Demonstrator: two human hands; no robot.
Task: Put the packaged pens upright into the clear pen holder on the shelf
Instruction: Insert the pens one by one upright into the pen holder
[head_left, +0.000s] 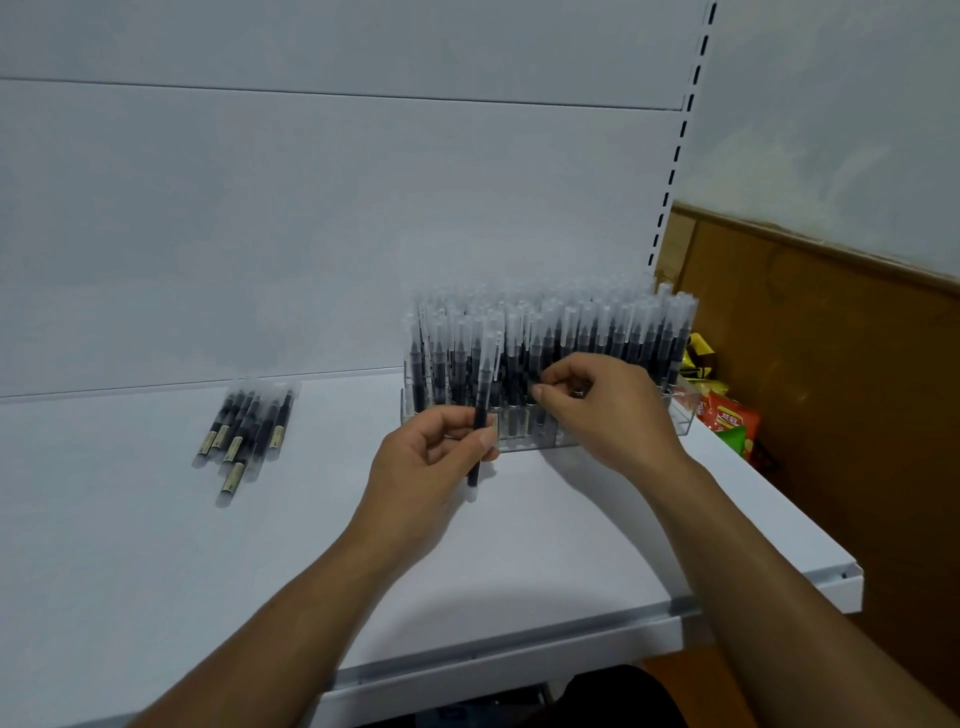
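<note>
A clear pen holder (680, 410) stands on the white shelf (156, 571), packed with several upright packaged pens (587, 332). My left hand (431, 462) grips one packaged pen (480, 410) upright, just in front of the holder's left end. My right hand (602, 410) rests against the front row of pens in the holder, thumb and forefinger pinched together at a pen there. A loose pile of packaged pens (247, 426) lies flat on the shelf to the left.
The white back panel (311, 208) rises behind the shelf, with a slotted upright (675, 156) at its right edge. Colourful snack bags (727, 415) sit beyond the shelf's right end, against a brown wall. The shelf's front edge (519, 660) is near me.
</note>
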